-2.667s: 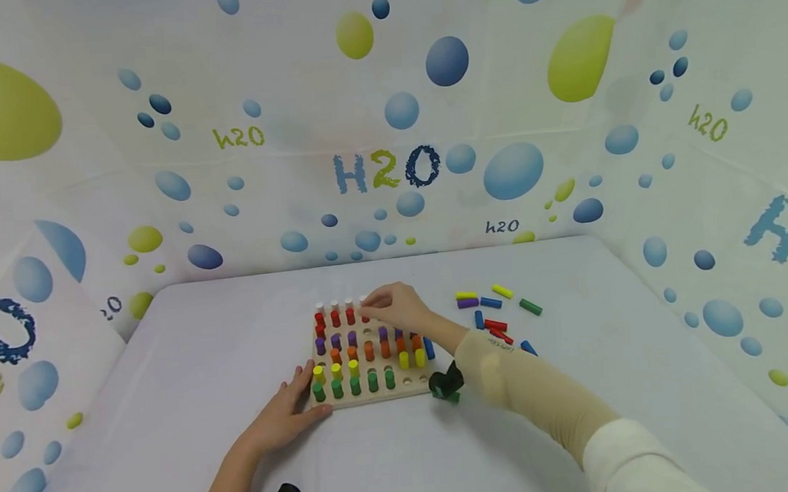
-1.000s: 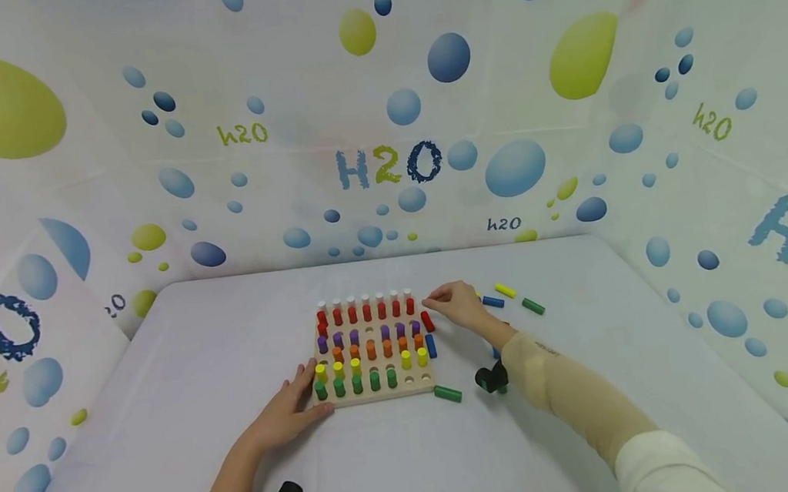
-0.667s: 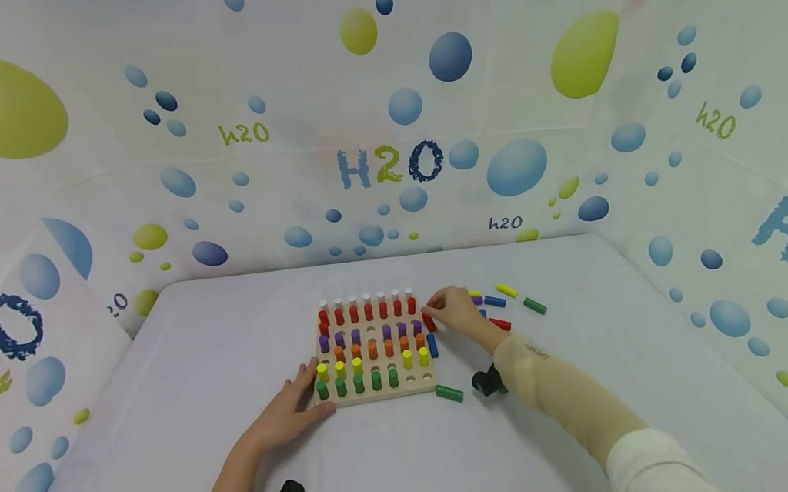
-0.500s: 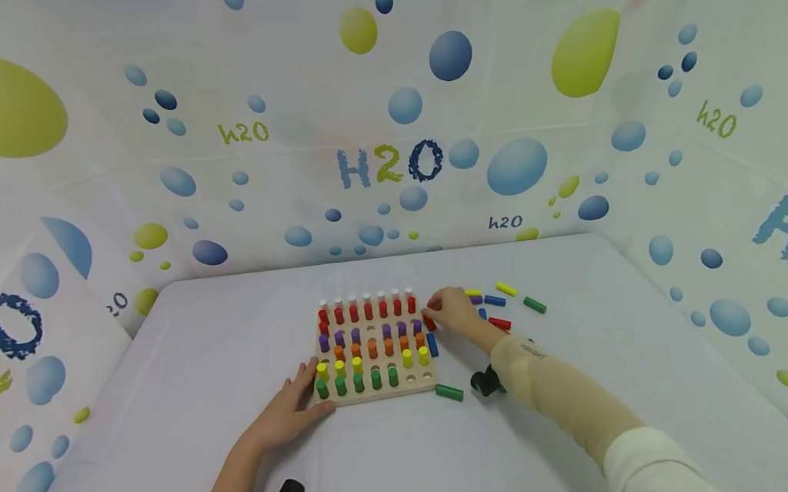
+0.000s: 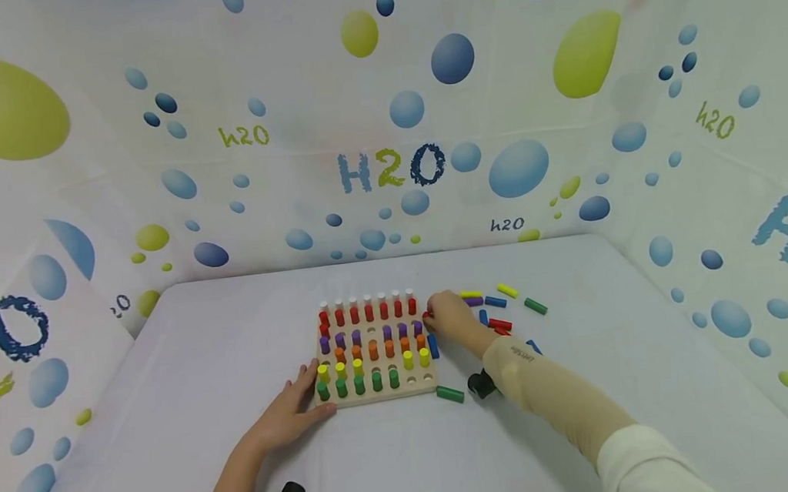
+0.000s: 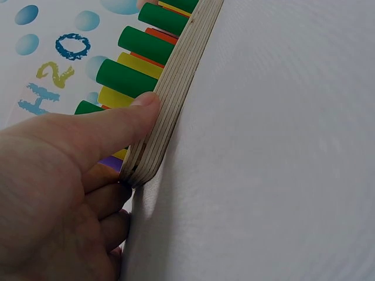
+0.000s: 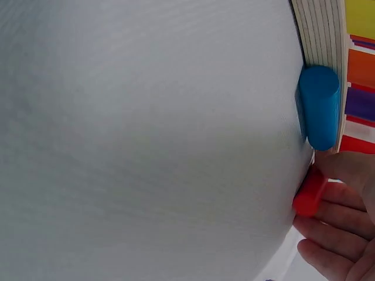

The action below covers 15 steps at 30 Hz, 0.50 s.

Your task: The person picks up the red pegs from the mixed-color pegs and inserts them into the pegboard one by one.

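A wooden pegboard point(image 5: 385, 398) lies on the table, with rows of white, red, purple, orange, yellow and green pegs standing in it. My left hand point(image 5: 284, 415) holds its near left corner. In the left wrist view the thumb point(image 6: 126, 124) presses the front edge and the other fingers bend against the side. My right hand point(image 5: 454, 320) is low beside the board's right edge, toward the back. Between its thumb and fingers it pinches a red peg point(image 7: 310, 193), seen in the right wrist view. Next to that hand, a blue peg point(image 7: 320, 108) lies along the board's side.
A loose green peg point(image 5: 450, 394) lies off the board's near right corner. Right of the right hand are scattered pegs, among them a yellow peg point(image 5: 506, 290), a green peg point(image 5: 535, 306), a purple peg point(image 5: 472, 301) and a red peg point(image 5: 500, 324). A patterned cloth backdrop point(image 5: 278, 185) rises behind the table.
My right hand has gone from the back rows of the board to the table right of it, and its fingers have closed on the red peg lying there. The left hand stays put.
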Available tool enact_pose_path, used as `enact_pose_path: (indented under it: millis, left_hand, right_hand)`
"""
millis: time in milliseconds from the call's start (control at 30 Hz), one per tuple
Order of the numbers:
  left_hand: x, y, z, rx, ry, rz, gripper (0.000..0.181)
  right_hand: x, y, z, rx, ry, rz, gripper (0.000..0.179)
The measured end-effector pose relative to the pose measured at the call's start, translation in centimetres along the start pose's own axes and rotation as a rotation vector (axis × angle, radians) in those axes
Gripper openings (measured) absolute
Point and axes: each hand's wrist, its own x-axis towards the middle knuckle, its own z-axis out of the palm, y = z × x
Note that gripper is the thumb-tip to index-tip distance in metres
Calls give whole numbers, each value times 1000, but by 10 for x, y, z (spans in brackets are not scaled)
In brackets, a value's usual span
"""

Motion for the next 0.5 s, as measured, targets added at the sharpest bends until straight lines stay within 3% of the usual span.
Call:
enact_pose_path:
  millis: [300, 500]
  left_hand:
    - [0, 0, -1, 0, 5, 3, 89]
    - [1, -1, 0, 4, -1, 8, 89]
  right_hand:
    - [3, -4, 2, -79, -10, -29, 12]
    - [0, 5, 2, 37, 15, -7, 13]
